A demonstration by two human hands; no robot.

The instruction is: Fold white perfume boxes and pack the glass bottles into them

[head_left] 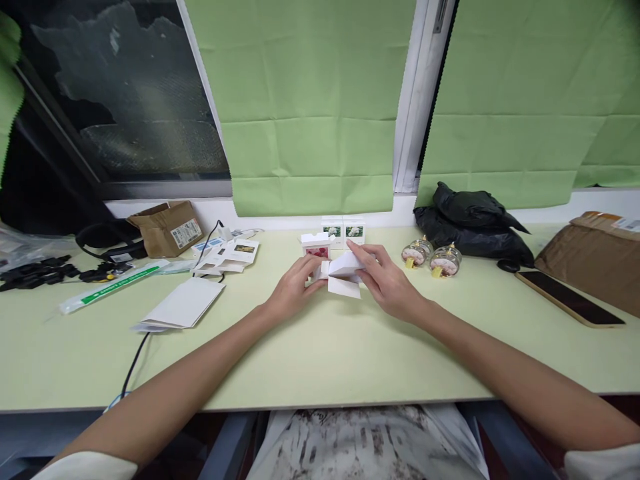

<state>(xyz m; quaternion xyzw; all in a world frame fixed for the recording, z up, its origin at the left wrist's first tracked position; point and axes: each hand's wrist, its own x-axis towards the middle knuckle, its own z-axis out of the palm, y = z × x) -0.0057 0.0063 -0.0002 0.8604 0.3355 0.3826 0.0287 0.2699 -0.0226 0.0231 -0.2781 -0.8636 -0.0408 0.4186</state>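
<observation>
Between my hands is a small white cardboard box [345, 287] with its end flaps folded out. My left hand [293, 288] grips its left end, fingers bent around it. My right hand [387, 281] pinches the box's right side and flaps, thumb below and fingers on top. Whether anything lies inside the box cannot be seen. Just behind it stands a white box with a red picture [317, 248], its top flaps raised. Further back are two white boxes with green-and-white flower pictures [344, 230], side by side. Two round glass bottles with gold tops [445, 260] stand right of my right hand.
Folded white cardboard [180, 303] and flattened printed boxes [235, 255] lie left, with a black cable [135, 363]. An opened brown carton [165, 230] stands behind them. Black plastic bags [473, 230], a phone [570, 298] and a brown parcel [595, 257] occupy the right.
</observation>
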